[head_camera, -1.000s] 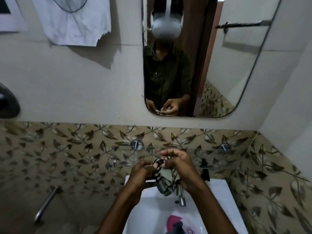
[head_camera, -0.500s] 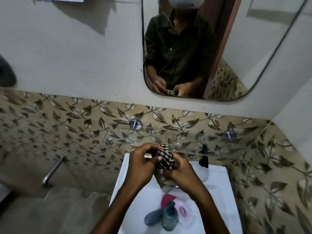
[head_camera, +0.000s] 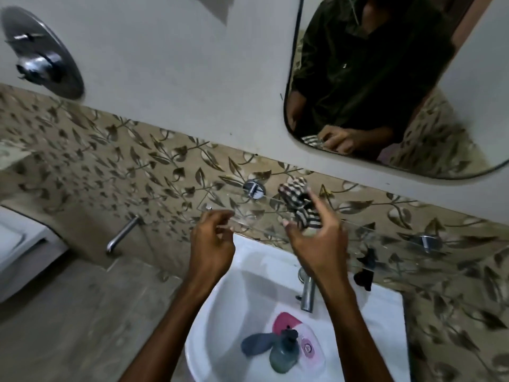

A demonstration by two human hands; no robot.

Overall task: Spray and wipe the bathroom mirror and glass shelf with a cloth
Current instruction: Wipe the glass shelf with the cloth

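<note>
Leaf-tiled wall carries mirror (head_camera: 407,86) above glass shelf (head_camera: 358,232) over sink (head_camera: 248,271); right hand (head_camera: 316,238) grips striped cloth (head_camera: 297,205) bunched at shelf level below mirror, left hand (head_camera: 212,244) loosely curled, holding nothing, beside shelf's near end.

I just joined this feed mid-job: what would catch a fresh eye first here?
The right hand holding a bunched striped cloth up by the glass shelf above the sink, with the left hand empty beside it. The mirror, upper right, reflects the person's dark shirt and the cloth. Bottles lie in the sink bowl.
</note>
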